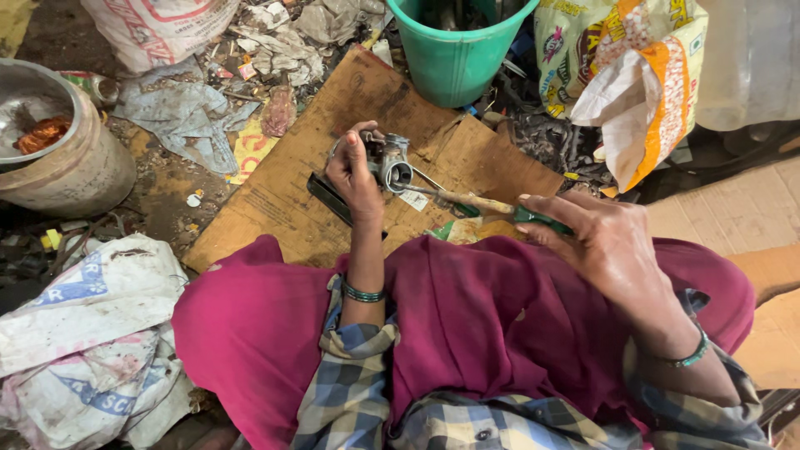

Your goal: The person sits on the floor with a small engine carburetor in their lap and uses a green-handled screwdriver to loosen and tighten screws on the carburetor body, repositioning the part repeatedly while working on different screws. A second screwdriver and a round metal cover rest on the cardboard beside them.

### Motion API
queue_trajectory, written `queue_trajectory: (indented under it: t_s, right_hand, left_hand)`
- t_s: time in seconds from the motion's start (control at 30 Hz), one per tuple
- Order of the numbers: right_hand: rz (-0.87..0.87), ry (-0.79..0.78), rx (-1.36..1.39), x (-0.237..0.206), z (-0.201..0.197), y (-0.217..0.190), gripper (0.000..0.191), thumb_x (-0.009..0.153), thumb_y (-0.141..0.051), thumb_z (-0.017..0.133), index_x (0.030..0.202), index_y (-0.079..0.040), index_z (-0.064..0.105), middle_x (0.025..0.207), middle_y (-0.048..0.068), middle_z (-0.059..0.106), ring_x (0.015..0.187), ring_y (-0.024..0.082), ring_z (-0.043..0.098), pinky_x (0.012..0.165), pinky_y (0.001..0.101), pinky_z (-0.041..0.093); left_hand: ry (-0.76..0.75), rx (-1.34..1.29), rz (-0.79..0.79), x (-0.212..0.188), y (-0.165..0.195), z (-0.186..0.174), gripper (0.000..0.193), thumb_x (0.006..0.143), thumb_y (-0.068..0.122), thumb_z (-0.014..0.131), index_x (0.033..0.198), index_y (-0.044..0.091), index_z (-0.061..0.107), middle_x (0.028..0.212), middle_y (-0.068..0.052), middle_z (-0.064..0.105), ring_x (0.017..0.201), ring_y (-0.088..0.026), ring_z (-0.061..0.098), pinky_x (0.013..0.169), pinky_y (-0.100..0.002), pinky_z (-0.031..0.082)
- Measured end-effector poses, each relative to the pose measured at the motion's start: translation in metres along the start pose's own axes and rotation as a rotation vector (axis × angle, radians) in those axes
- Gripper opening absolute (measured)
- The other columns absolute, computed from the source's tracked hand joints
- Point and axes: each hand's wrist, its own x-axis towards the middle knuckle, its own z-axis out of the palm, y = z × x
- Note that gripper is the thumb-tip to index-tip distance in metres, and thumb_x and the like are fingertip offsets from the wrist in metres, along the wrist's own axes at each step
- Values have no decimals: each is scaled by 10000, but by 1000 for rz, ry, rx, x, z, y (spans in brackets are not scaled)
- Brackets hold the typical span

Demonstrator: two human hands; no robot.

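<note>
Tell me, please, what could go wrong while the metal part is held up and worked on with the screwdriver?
The screwdriver tip might slip off the small metal part and jab the left hand gripping it. The part is held in the air, so it or a loosened piece could drop among the scraps around the cardboard sheet.

The green bucket is cut off by the top edge. The screwdriver handle is mostly covered by the right hand; the carburetor back is hidden by the left hand.

Magenta garment, plaid sleeves, green bangles
</note>
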Motion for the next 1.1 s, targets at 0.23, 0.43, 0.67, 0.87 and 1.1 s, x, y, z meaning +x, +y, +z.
queue_trajectory:
  t_s: [0.23,0.43,0.67,0.87,1.1]
  right_hand:
    - [7,39,-56,0,4,-21,321,891,-308,764,1156,-127,758,887,65,727,699,276,703,569,395,537]
    - [-35,-2,-149,-13,5,-33,338,891,-311,754,1170,-122,743,836,62,698,677,271,703,536,408,525]
    - [-58,-19,-212,-16,16,-35,344,900,-269,738,1204,-109,732,877,74,685,683,254,700,511,393,527]
    - [-33,40,-105,-10,14,-21,328,901,-299,766,1175,-121,743,821,55,695,618,258,681,508,390,525]
    - [-25,110,-33,-11,12,-14,351,900,-293,796,1199,-117,746,847,54,713,635,240,686,522,367,516]
  left_hand:
    - [4,160,40,-1,-5,-7,357,1112,279,555,1096,-30,734,932,-31,711,843,-94,630,768,-251,500]
    - [-83,209,63,-4,-8,-15,329,1115,250,551,1086,-24,731,931,-29,719,858,-100,646,797,-253,511]
    - [-96,199,-35,-4,-9,-16,345,1107,273,549,1056,-14,733,907,-14,706,823,-87,636,771,-247,505]
    - [6,164,-102,-1,-6,-12,472,1113,386,521,1020,-21,743,921,-21,709,830,-85,629,761,-249,501]
    - [73,-55,-217,0,-8,-2,541,1071,472,549,991,-26,744,894,-36,700,794,-120,666,741,-267,554]
